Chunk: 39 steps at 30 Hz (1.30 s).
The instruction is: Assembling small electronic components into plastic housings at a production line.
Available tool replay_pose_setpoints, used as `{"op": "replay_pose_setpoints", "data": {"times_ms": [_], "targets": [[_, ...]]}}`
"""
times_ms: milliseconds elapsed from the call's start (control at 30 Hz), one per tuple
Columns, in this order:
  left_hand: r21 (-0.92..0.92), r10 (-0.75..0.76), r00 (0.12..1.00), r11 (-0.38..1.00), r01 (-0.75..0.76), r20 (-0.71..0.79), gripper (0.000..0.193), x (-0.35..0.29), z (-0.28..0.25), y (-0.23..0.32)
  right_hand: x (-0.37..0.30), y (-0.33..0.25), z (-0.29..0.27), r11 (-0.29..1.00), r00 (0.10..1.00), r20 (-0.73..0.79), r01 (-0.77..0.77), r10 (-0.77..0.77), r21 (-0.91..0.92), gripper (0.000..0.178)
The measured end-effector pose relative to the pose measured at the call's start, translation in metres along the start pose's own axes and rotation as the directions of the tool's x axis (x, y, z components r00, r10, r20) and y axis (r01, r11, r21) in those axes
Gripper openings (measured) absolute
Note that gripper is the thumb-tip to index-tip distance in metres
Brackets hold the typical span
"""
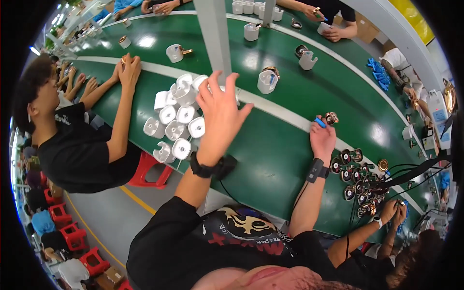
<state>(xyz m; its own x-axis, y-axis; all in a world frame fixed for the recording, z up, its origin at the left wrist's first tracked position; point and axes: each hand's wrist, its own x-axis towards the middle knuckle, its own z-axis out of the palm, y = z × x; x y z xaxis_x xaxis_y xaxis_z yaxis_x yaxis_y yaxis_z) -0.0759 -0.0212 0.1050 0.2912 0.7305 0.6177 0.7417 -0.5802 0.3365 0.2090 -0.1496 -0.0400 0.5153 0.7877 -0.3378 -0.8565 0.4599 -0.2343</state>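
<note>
The left hand [223, 108] spreads its fingers wide over a pile of white, rounded-square plastic housings [175, 129], apparently holding none (whether a fingertip brushes one, I cannot tell). The right hand [323, 139] pinches a small round copper-rimmed component [331, 118] with a bright blue piece [320, 123] beside it, above the green tabletop [270, 174]. As far as shows, work remains: the piled housings look unfilled, and many dark, copper-trimmed units [355, 174] lie loose to the right. The held component looks glossy and dark inside its metallic rim; finer detail is too small to read.
</note>
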Motion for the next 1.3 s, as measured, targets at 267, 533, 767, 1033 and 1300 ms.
{"op": "replay_pose_setpoints", "data": {"times_ms": [267, 533, 767, 1033, 1300], "targets": [[0.071, -0.164, 0.869, 0.986, 0.148, 0.466, 0.061, 0.019, 0.038, -0.064, 0.019, 0.002, -0.002, 0.884, 0.992, 0.093, 0.114, -0.080, -0.453, 0.009], [-0.830, -0.152, 0.939, 0.438, 0.345, 0.310, 0.057, 0.021, 0.041, -0.032, 0.048, 0.051, 0.032, 0.796, 0.983, 0.040, 0.167, -0.177, -0.582, 0.019], [-0.679, -0.002, 0.961, 0.707, 0.198, 0.277, 0.068, -0.012, 0.131, -0.014, 0.049, 0.088, 0.040, 0.750, 0.952, 0.251, 0.294, -0.175, -0.593, 0.027], [-0.677, 0.051, 0.951, 0.714, 0.178, 0.304, 0.069, -0.003, 0.124, -0.018, 0.033, 0.106, 0.085, 0.739, 0.919, 0.310, 0.383, -0.245, -0.554, 0.028], [-0.629, 0.034, 0.902, 0.727, 0.274, 0.431, 0.068, -0.005, 0.114, -0.011, 0.023, 0.105, 0.086, 0.703, 0.911, 0.357, 0.391, -0.205, -0.594, 0.029]]}}
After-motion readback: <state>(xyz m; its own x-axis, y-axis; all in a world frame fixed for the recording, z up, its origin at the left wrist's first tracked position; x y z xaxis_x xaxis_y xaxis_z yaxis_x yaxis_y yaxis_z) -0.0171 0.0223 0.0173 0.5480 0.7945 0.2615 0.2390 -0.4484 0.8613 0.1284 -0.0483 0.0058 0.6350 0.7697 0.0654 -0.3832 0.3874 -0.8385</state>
